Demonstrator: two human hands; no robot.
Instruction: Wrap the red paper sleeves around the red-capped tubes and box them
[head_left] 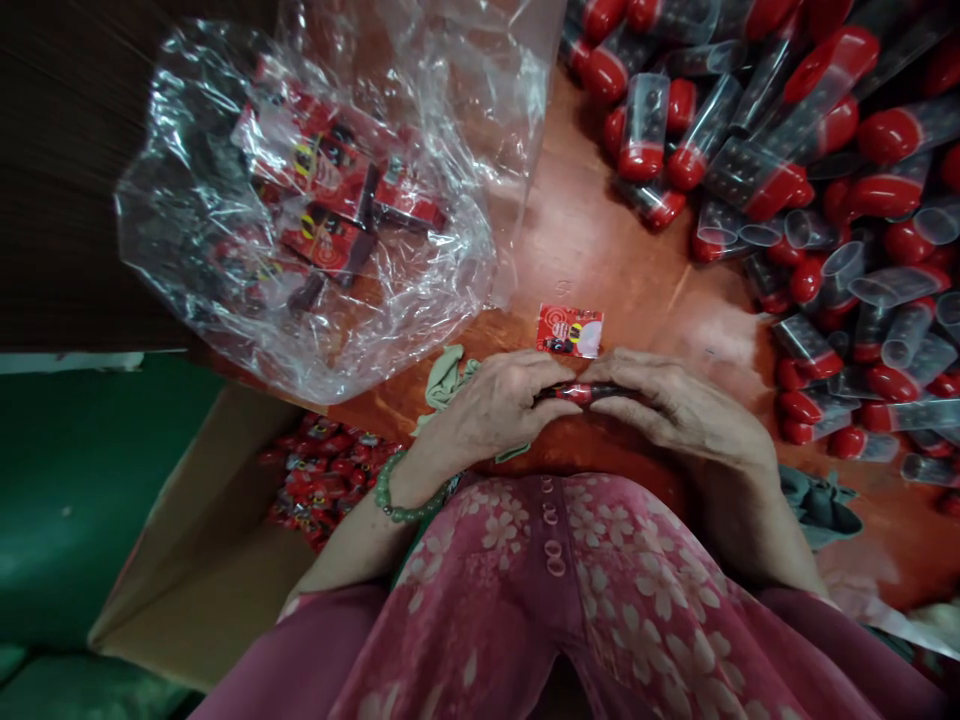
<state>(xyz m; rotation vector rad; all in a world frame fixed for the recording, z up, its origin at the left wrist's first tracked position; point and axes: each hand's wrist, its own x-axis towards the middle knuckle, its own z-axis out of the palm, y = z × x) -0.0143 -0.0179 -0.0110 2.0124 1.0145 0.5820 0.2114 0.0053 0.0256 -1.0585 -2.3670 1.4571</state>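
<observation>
My left hand (pixel 491 405) and my right hand (pixel 679 405) meet over the near edge of the table. Both sets of fingers are closed on the ends of a slim dark-and-red printed piece (pixel 576 392), held crosswise between them; its ends are hidden by the fingers, so its exact kind does not show. Just beyond the fingertips lies a red printed card (pixel 570 331), flat on the orange tabletop (pixel 592 215). A pale green cloth (pixel 445 376) sits beside my left hand.
At the left, a clear plastic bag (pixel 420 270) holds several red printed cards. Below it, an open cardboard box (pixel 217 540) contains many small red packed items (pixel 322 475). Clear tubes with red caps (pixel 795 190) are heaped at the right. Dark green cloth (pixel 821 505) lies near my right forearm.
</observation>
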